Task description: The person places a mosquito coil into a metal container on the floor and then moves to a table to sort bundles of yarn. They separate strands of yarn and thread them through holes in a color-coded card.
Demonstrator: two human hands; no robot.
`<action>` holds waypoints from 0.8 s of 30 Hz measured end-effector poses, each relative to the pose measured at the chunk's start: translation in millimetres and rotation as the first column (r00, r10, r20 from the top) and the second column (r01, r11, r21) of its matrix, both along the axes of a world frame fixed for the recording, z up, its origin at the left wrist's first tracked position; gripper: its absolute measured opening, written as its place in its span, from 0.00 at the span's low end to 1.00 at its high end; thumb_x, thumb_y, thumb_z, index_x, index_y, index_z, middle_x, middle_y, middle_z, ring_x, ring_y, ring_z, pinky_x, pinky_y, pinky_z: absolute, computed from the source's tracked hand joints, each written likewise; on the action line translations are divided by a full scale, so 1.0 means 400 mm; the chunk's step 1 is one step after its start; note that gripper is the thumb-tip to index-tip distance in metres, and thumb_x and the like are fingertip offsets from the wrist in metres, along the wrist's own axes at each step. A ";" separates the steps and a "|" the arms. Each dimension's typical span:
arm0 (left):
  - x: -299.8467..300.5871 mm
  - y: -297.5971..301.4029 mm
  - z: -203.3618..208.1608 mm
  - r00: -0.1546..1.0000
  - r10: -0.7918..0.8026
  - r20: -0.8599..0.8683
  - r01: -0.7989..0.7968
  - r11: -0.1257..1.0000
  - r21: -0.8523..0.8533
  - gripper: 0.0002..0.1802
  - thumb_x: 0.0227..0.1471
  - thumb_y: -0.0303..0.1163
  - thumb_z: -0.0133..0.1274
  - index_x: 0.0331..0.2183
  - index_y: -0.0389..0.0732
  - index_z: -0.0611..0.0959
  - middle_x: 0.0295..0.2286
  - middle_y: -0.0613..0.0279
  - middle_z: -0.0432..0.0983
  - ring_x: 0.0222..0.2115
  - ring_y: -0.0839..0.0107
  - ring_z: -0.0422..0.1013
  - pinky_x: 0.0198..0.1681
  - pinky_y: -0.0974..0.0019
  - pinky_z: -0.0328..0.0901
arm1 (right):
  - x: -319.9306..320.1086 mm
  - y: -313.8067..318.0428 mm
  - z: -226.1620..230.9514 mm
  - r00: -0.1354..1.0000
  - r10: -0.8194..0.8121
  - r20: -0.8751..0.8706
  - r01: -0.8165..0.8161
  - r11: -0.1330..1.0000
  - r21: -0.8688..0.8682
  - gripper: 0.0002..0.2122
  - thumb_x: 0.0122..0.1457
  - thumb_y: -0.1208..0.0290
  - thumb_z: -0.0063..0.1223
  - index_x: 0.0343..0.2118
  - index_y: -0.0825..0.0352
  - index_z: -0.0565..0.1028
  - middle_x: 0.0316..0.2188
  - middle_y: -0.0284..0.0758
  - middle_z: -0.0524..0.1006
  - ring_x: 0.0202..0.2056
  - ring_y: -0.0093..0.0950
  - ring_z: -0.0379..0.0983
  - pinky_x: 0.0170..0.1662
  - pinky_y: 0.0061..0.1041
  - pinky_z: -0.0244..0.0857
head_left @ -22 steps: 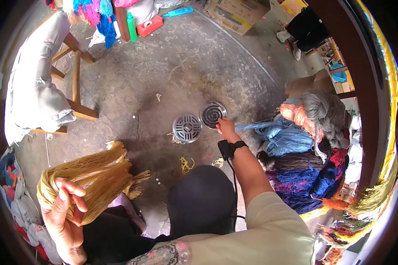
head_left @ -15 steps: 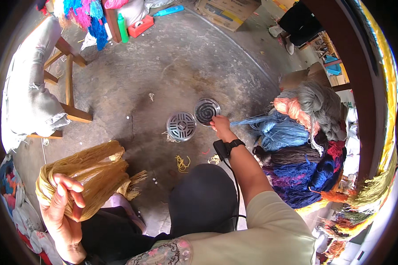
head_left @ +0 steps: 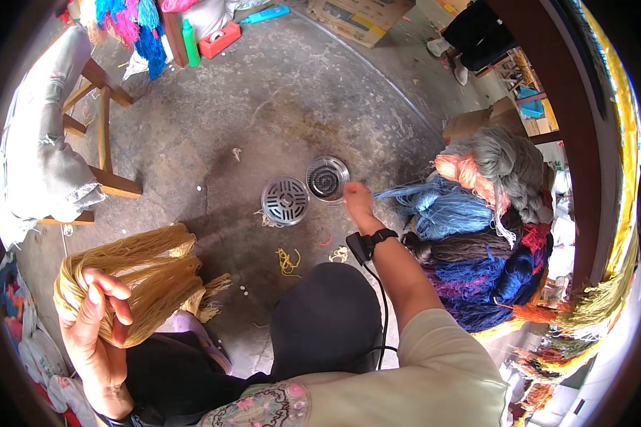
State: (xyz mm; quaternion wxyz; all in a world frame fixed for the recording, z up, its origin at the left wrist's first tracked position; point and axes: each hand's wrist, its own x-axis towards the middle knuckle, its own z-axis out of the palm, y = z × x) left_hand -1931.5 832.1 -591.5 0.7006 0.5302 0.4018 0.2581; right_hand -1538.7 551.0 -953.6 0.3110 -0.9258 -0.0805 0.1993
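The left hand [head_left: 96, 338] holds a golden-yellow yarn skein [head_left: 153, 274] at the near left. The left grip is closed: its fingers curl at the looped end of the skein, and the strands extend to the right of the hand, toward the fringed end.

The right hand [head_left: 360, 201] is positioned near the centre, just beside the right rim of a round metal tin [head_left: 327, 179] containing a dark coil. Its fingers are bunched; whether the right grip pinches anything cannot be told. A black strapped device [head_left: 360, 248] is fitted at the right wrist.

A slotted round metal lid [head_left: 285, 201] lies on the concrete floor [head_left: 278, 121], left of the tin and slightly nearer. Yellow yarn scraps [head_left: 287, 262] lie nearer than the lid.

To the right of the right hand, loose strands extend leftward from a light-blue yarn hank [head_left: 449, 208]. Peach [head_left: 465, 176] and grey yarn hanks [head_left: 509, 167] lie beyond it; a dark-blue yarn hank [head_left: 470, 285] lies on its near side.

A wooden stool [head_left: 105, 132] draped with grey cloth [head_left: 43, 153] stands at the far left. A green bottle [head_left: 190, 44] and a red tape dispenser [head_left: 219, 41] are located farther off.
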 end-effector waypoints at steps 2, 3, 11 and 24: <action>-0.002 0.002 0.000 1.000 0.005 -0.004 -0.005 1.000 -0.002 0.14 0.53 0.37 0.56 0.34 0.37 0.75 0.25 0.57 0.76 0.18 0.80 0.68 0.12 0.83 0.54 | 0.009 -0.013 0.016 0.978 0.062 0.199 -0.041 0.993 -0.112 0.14 0.52 0.73 0.53 0.43 0.67 0.74 0.36 0.42 0.78 0.36 0.37 0.76 0.38 0.33 0.69; -0.005 0.004 0.000 1.000 -0.008 -0.003 0.008 1.000 -0.002 0.13 0.53 0.37 0.56 0.34 0.37 0.75 0.26 0.58 0.76 0.18 0.80 0.68 0.12 0.83 0.54 | 0.007 -0.015 0.026 0.913 0.143 0.382 -0.057 0.972 -0.228 0.14 0.51 0.74 0.52 0.43 0.65 0.74 0.37 0.44 0.78 0.39 0.41 0.76 0.42 0.36 0.69; 0.020 0.005 -0.002 0.997 -0.060 0.042 0.061 0.998 -0.028 0.12 0.53 0.36 0.55 0.33 0.37 0.76 0.26 0.58 0.76 0.19 0.80 0.69 0.14 0.83 0.56 | -0.003 -0.181 0.080 0.873 0.441 -0.206 -0.453 0.581 -0.676 0.12 0.55 0.68 0.45 0.40 0.65 0.74 0.35 0.46 0.77 0.42 0.49 0.72 0.45 0.44 0.66; 0.024 -0.007 -0.009 0.981 -0.153 0.120 0.162 0.985 -0.065 0.13 0.54 0.37 0.54 0.35 0.38 0.75 0.25 0.58 0.75 0.18 0.79 0.68 0.14 0.83 0.58 | -0.046 -0.236 0.642 0.982 -0.029 0.186 -0.049 0.914 0.402 0.09 0.62 0.66 0.46 0.31 0.65 0.73 0.22 0.29 0.74 0.20 0.16 0.64 0.22 0.19 0.58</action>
